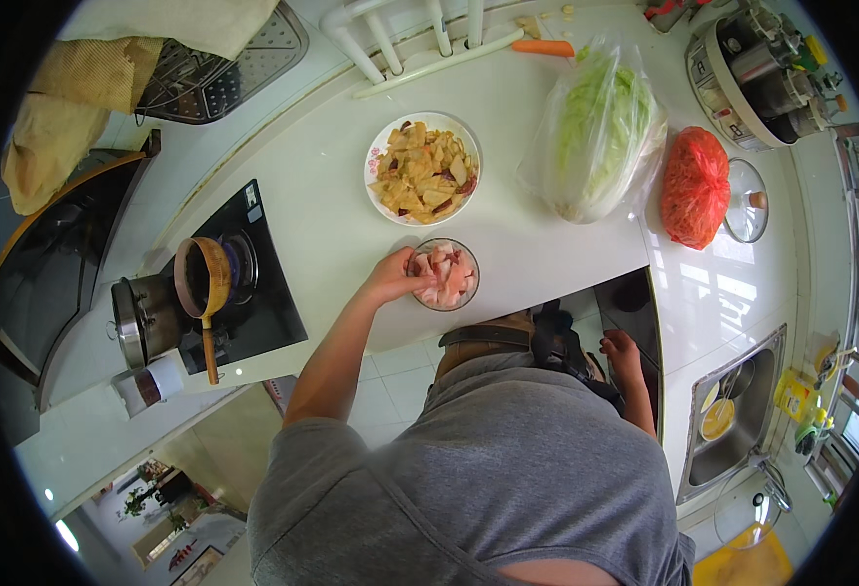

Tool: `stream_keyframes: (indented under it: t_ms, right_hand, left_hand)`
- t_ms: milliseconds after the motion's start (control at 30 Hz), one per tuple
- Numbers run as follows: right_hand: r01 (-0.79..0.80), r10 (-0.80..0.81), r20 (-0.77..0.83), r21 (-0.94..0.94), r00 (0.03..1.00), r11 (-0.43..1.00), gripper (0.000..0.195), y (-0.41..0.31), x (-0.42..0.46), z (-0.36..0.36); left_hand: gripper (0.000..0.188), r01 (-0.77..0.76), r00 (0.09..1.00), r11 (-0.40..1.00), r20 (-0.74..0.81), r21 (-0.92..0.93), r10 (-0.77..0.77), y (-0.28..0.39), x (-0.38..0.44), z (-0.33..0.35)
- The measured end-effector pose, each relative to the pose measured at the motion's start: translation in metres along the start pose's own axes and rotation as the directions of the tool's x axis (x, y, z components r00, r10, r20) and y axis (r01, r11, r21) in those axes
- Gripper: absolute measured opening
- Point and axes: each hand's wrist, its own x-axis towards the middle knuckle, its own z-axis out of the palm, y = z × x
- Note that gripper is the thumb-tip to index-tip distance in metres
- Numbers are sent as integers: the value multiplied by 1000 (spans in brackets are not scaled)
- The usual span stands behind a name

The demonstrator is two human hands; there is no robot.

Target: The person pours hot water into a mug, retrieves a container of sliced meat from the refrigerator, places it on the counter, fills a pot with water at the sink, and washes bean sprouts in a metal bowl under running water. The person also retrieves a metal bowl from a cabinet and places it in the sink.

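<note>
My left hand (394, 278) grips the rim of a clear glass bowl (473, 287) at the counter's front edge, its thumb over the inside. Chunks of raw, fatty meat (447, 272) fill the bowl. Just behind it stands a white plate (375, 146) of sliced, cooked-looking food with dark red pieces. Low at my side, off the counter, hangs my right hand (622, 349), its fingers curled; whether it holds anything cannot be seen. To the left, a small pan (213, 277) with a wooden handle sits over a blue flame on the black gas hob (272, 322).
A leafy cabbage in a plastic bag (598, 139), a red bag (695, 189) and a glass lid (748, 201) lie at the right. A carrot (544, 48) lies at the back. A steel pot (152, 315) is beside the pan; a sink (722, 469) is at the lower right.
</note>
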Motion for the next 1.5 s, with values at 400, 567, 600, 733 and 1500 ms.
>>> stream_keyframes:
  t_ms: [400,567,600,733,1500]
  right_hand:
    - [-6,6,-8,-56,1000,998,21,-11,6,10]
    - [14,-15,-11,-104,1000,995,22,-8,7,7]
    - [13,-15,-18,-104,1000,994,22,-8,6,8]
    - [51,-51,3,-160,999,986,25,-1,4,0]
    - [87,-164,-297,-255,941,963,27,-119,-48,-30]
  left_hand:
    - [24,16,998,998,-64,64,-12,-4,2,-1]
    - [24,94,994,983,-72,157,-84,1,-4,-11]
    - [27,46,998,985,-41,166,-40,5,-7,-18]
    - [25,-1,985,999,174,-33,7,-25,-11,-39]
    - [31,-791,567,608,465,76,680,282,60,128]
